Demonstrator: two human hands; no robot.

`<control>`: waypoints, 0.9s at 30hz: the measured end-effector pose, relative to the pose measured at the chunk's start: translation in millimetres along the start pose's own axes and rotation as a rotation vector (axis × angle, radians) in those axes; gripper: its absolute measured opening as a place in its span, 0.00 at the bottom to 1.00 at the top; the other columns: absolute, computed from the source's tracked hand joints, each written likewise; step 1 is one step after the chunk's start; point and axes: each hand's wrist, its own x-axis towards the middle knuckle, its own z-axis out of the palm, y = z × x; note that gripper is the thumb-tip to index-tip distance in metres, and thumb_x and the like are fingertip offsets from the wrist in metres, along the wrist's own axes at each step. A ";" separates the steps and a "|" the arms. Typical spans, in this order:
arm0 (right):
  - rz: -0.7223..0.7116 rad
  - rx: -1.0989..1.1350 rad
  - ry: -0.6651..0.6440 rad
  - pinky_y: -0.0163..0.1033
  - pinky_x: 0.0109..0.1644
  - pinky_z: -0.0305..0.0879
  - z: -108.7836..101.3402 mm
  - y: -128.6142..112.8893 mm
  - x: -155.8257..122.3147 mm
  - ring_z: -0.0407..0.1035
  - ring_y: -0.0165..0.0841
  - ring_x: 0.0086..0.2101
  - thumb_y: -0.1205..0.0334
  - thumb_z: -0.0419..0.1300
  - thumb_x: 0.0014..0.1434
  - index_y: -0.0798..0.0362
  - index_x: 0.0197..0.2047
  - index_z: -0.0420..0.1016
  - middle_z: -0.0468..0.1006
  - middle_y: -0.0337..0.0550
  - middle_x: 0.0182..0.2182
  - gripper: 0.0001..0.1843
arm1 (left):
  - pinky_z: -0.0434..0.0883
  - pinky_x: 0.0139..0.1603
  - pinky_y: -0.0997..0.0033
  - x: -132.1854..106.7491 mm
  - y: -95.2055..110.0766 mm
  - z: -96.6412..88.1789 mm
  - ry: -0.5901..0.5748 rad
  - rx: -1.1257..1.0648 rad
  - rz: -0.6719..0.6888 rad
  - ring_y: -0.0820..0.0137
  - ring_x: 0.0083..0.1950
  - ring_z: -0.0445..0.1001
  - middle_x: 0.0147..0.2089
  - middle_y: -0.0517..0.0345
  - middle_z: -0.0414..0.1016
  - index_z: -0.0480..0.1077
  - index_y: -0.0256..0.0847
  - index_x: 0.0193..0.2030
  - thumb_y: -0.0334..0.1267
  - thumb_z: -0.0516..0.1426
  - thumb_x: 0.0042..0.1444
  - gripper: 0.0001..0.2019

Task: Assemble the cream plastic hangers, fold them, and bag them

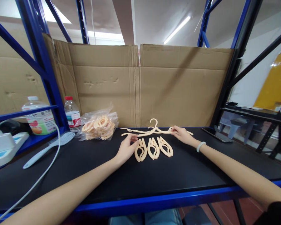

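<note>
Cream folding clothes hangers lie on the black tabletop. At the back, unfolded clothes hangers overlap, a hook standing up at their middle; I cannot tell how many there are. In front, three folded hangers form a row. My left hand is at the left end of that row, thumb and index finger apart, fingertips by the top of the leftmost folded hanger and just under an unfolded arm. My right hand, with a pale bead bracelet on its wrist, pinches the right arm of an unfolded hanger.
A clear bag of folded hangers sits at the back left beside a red-capped bottle. A hairbrush, white cable and power strip are at left. A phone lies back right. Cardboard walls the back.
</note>
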 end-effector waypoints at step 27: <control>0.020 -0.029 0.226 0.37 0.36 0.65 -9.1 -60.3 -16.2 0.71 0.32 0.30 0.60 0.55 0.60 0.51 0.40 0.70 0.77 0.40 0.31 0.07 | 0.71 0.36 0.70 4.7 5.4 -6.8 0.060 -0.074 0.021 0.71 0.36 0.71 0.44 0.56 0.67 0.64 0.42 0.52 0.40 0.58 0.44 0.25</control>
